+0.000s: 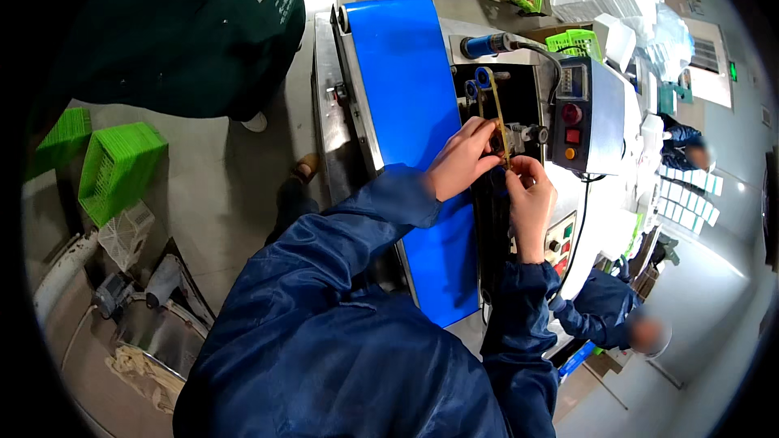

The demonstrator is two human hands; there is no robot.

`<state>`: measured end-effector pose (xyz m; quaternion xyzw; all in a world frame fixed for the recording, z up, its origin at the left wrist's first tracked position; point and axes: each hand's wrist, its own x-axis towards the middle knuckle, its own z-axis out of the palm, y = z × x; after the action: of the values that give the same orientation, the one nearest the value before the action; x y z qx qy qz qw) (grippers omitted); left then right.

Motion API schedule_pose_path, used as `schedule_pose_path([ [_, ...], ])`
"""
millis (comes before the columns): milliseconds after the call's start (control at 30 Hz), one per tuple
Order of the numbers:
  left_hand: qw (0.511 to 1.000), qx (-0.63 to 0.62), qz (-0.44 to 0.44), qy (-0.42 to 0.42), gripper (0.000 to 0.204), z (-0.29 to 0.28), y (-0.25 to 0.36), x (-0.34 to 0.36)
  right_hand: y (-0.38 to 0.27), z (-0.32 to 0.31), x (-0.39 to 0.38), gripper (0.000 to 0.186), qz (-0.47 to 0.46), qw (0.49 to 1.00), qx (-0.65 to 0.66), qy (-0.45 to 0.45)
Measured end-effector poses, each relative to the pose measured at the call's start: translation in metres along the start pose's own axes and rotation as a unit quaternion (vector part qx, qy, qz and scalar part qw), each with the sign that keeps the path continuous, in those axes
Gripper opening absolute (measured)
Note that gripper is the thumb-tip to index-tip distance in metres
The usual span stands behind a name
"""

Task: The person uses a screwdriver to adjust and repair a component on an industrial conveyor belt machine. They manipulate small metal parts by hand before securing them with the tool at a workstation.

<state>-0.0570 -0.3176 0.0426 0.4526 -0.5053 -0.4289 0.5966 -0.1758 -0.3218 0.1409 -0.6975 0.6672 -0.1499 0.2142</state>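
Note:
My left hand [465,159] reaches over the blue conveyor belt [406,73], its fingers closed at a narrow yellowish drive belt [497,105]. That drive belt runs over a small blue-rimmed pulley [484,76] inside the dark machine opening beside the conveyor. At the drive belt's nearer end, my right hand [532,201] has thumb and fingertips pinched together on it. My fingers partly cover the metal shaft fittings [531,136] and the drive belt's near end.
A control box [599,118] with buttons and a cable stands just right of the opening. Green crates [122,170] sit on the floor at left. A person in dark green [195,24] is at upper left; another person in blue [600,304] is at right.

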Motion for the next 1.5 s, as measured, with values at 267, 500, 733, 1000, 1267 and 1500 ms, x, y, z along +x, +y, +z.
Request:
schedule_pose_path([
  [267,0.995,-0.017,-0.044,0.092,0.057,0.019,0.006,-0.006,0.003,0.001,-0.002,0.016,0.002,1.000,0.004,-0.006],
  [500,0.998,-0.040,0.007,0.053,0.055,0.005,-0.006,-0.002,0.006,0.002,0.000,0.016,-0.011,1.000,0.013,-0.014],
  [733,0.998,-0.037,0.011,0.048,0.057,0.003,-0.008,-0.005,-0.009,-0.004,0.007,0.016,-0.039,0.998,-0.033,-0.044],
  [1000,0.977,0.160,0.115,-0.086,0.061,-0.039,-0.017,0.003,-0.030,0.000,0.024,0.029,-0.272,0.929,-0.243,-0.065],
  [1267,0.906,0.332,0.263,0.012,0.037,-0.036,-0.048,0.019,-0.030,0.015,0.033,0.041,-0.307,0.819,-0.477,-0.085],
  [1500,0.946,0.236,0.215,-0.052,0.011,-0.036,-0.054,0.024,-0.030,0.030,0.024,0.044,-0.274,0.791,-0.543,-0.062],
])
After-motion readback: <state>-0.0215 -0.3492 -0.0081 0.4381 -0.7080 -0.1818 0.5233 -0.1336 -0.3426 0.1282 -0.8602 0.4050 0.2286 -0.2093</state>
